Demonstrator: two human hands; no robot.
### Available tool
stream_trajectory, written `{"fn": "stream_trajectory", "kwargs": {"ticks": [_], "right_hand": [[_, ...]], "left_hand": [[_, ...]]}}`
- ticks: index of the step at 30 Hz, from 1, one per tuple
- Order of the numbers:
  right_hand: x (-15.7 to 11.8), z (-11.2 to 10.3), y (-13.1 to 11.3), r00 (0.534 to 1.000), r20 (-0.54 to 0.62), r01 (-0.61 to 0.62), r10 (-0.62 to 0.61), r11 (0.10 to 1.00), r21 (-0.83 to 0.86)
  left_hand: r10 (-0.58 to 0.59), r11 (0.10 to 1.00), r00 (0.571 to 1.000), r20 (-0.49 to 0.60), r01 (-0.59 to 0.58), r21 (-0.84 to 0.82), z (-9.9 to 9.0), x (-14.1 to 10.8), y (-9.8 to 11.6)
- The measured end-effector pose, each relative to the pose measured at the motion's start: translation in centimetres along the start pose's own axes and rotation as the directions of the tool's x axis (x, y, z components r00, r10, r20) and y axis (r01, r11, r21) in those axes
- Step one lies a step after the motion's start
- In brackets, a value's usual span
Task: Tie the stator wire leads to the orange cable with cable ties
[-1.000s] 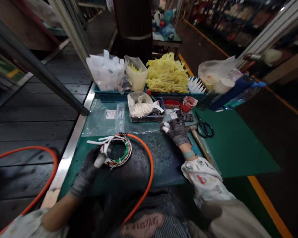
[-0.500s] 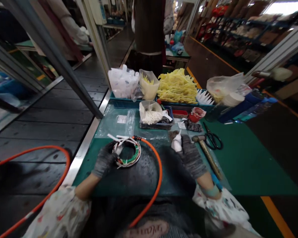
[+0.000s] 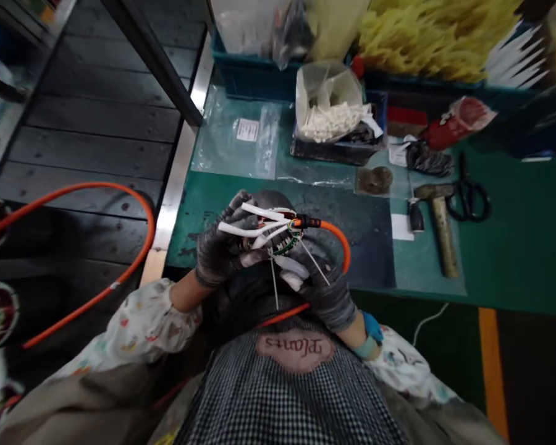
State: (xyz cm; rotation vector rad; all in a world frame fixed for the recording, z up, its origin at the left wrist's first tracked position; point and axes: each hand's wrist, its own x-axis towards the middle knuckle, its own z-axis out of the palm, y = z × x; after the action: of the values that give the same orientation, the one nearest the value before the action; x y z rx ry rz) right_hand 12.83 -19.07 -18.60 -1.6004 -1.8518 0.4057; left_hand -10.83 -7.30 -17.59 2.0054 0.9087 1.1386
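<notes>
A ring-shaped motor stator with a green board edge is tilted up over the table's near edge. White sleeved wires fan out from it to the left, and an orange cable leaves on the right. Two thin white cable ties stick out toward my body. Wrapped around the stator's left side, my left hand wears a grey glove. My right hand, also gloved, is closed at the stator's near right side, its white-covered fingertips against it. The ring's underside is hidden.
A hammer and black scissors lie to the right. Behind are a bin with a bag of small white pieces, a red pouch and yellow sleeves. A metal post stands left; orange cable loops beside it.
My view has tipped downward. The stator has come off the table toward my body and tilted. My right hand has moved left from beside the hammer to the stator.
</notes>
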Motion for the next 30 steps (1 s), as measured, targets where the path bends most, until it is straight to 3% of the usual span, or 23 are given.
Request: {"fn": "stream_trajectory", "kwargs": {"ticks": [2,5,9,14,18,26,30], "right_hand": [[0.5,-0.4,-0.2,0.998,-0.040,0.053,-0.051,0.998,0.044],[1.5,-0.8,-0.6,1.000,-0.018,-0.007,0.008,0.996,0.084],[3.1,-1.4,-1.5,0.995,-0.103,0.016,-0.007,0.996,0.088],[3.9,-2.2,-2.0,0.997,-0.077,0.037,-0.028,0.993,0.116],[3.4,-2.8,-1.1,0.997,-0.078,-0.015,0.021,0.997,0.080],[3.9,-5.2,0.9,0.997,-0.024,-0.074,0.073,0.996,-0.039],[4.0,-5.7,1.5,0.998,-0.022,-0.061,0.058,0.986,-0.156]], "left_hand": [[0.028,0.998,1.000,0.011,-0.029,0.047,-0.1,-0.4,0.2],[0.017,0.991,0.999,0.039,-0.022,0.132,-0.2,-0.6,0.2],[0.013,0.988,0.999,0.042,-0.019,0.151,-0.1,-0.6,0.6],[0.061,0.978,0.994,0.087,-0.077,0.193,-0.1,0.5,1.4],[0.110,0.965,0.983,0.147,-0.141,0.219,0.0,1.9,2.2],[-0.019,0.966,0.969,0.247,-0.045,0.254,1.4,6.8,4.2],[-0.020,0.939,0.935,0.354,-0.103,0.328,2.4,9.5,4.8]]}}
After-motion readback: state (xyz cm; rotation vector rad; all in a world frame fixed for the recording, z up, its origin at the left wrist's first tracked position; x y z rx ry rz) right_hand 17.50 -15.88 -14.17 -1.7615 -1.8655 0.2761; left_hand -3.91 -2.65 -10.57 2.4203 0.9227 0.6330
